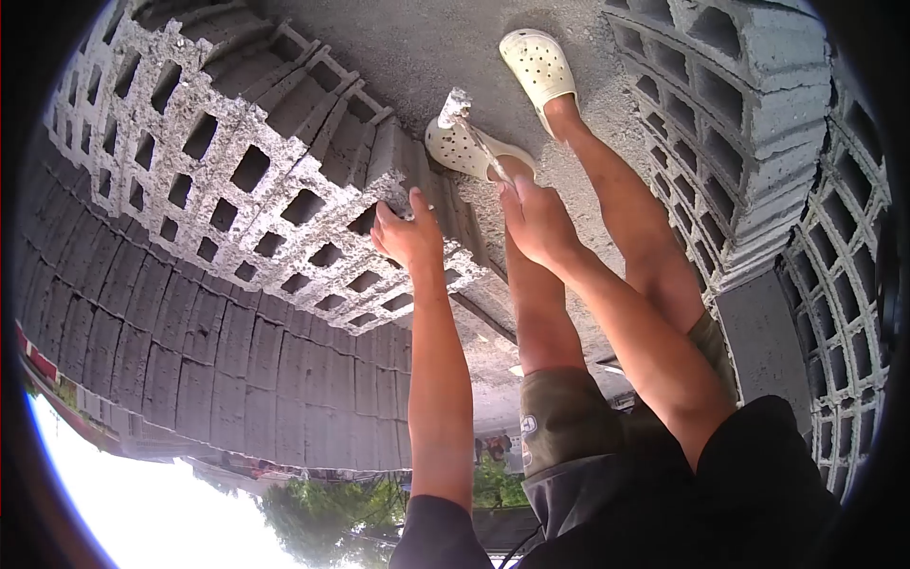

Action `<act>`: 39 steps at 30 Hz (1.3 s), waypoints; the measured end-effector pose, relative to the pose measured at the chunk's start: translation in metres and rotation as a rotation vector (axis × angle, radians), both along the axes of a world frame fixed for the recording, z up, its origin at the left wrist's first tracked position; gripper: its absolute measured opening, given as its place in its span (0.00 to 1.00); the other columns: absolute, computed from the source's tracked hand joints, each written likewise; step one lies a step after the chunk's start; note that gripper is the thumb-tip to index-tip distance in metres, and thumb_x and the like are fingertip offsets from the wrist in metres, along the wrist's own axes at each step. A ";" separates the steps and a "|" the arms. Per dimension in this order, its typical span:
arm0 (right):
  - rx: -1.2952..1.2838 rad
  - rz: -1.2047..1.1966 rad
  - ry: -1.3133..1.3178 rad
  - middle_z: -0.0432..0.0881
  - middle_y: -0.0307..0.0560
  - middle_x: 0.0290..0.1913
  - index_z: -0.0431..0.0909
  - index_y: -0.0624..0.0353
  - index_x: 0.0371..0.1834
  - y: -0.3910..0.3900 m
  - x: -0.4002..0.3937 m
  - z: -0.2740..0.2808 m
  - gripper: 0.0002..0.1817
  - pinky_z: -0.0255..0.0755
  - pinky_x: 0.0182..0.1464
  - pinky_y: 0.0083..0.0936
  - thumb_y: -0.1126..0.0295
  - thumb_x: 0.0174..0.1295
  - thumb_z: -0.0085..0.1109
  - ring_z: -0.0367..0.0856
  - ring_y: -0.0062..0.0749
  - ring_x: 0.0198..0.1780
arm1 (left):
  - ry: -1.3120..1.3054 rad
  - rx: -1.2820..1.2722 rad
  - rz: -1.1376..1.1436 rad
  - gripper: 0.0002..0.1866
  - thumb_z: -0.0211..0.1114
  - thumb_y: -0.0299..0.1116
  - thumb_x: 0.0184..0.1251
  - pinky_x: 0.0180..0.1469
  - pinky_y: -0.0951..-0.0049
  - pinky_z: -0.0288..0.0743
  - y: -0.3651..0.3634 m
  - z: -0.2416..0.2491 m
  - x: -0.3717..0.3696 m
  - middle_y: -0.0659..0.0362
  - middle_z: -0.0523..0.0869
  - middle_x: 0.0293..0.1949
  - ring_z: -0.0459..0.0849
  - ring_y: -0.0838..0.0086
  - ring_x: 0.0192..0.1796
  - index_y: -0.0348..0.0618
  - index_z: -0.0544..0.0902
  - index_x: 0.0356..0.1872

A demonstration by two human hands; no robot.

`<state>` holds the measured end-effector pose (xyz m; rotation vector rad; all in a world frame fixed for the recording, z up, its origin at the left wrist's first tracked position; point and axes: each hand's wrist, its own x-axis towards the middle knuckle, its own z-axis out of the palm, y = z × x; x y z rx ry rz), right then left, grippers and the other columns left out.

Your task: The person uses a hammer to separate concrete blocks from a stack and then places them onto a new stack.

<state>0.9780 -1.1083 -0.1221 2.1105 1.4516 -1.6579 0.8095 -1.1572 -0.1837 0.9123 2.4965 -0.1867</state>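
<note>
My right hand [538,223] is closed around the thin handle of a hammer [457,107] whose head looks pale and crusted with cement. The hammer head is in front of one of my shoes, near the end of a stack of hollow concrete blocks [251,218]. My left hand [409,235] is at the right end of that stack, over the rough, hole-filled face. Its thumb stands apart from the bent fingers, and it holds nothing I can see. Whether its fingertips touch the block cannot be made out.
More hollow blocks [720,104] are stacked on my right, beside my leg. A long row of grey blocks [190,360] runs along the left. My cream clogs [537,68] stand on the rough concrete ground [417,47]. Trees [332,512] show at the lower edge.
</note>
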 end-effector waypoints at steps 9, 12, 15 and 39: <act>-0.022 -0.143 0.060 0.77 0.67 0.22 0.71 0.69 0.31 0.003 0.026 0.023 0.17 0.71 0.33 0.49 0.64 0.68 0.45 0.79 0.63 0.29 | 0.210 0.039 -0.160 0.37 0.70 0.61 0.48 0.61 0.50 0.59 -0.093 0.002 0.037 0.47 0.84 0.44 0.75 0.55 0.56 0.29 0.82 0.38; -0.077 -0.087 0.074 0.77 0.64 0.20 0.71 0.69 0.31 -0.021 0.056 0.021 0.17 0.71 0.32 0.47 0.63 0.67 0.47 0.79 0.61 0.26 | 0.189 -0.373 0.143 0.40 0.69 0.63 0.47 0.64 0.52 0.57 -0.056 -0.013 0.039 0.44 0.83 0.45 0.75 0.54 0.56 0.26 0.82 0.39; -0.159 0.008 0.046 0.78 0.63 0.21 0.71 0.69 0.31 -0.047 0.071 0.015 0.16 0.72 0.33 0.46 0.62 0.66 0.48 0.79 0.60 0.27 | 0.134 -0.304 0.166 0.37 0.70 0.60 0.43 0.70 0.66 0.51 -0.072 -0.031 0.026 0.42 0.86 0.35 0.82 0.53 0.45 0.24 0.83 0.33; -0.084 -0.488 0.199 0.73 0.63 0.19 0.69 0.67 0.27 -0.139 -0.057 0.009 0.22 0.65 0.29 0.46 0.60 0.73 0.38 0.74 0.59 0.24 | -0.658 0.131 0.505 0.20 0.74 0.27 0.50 0.53 0.73 0.70 -0.122 0.124 -0.096 0.57 0.85 0.43 0.80 0.74 0.44 0.32 0.82 0.45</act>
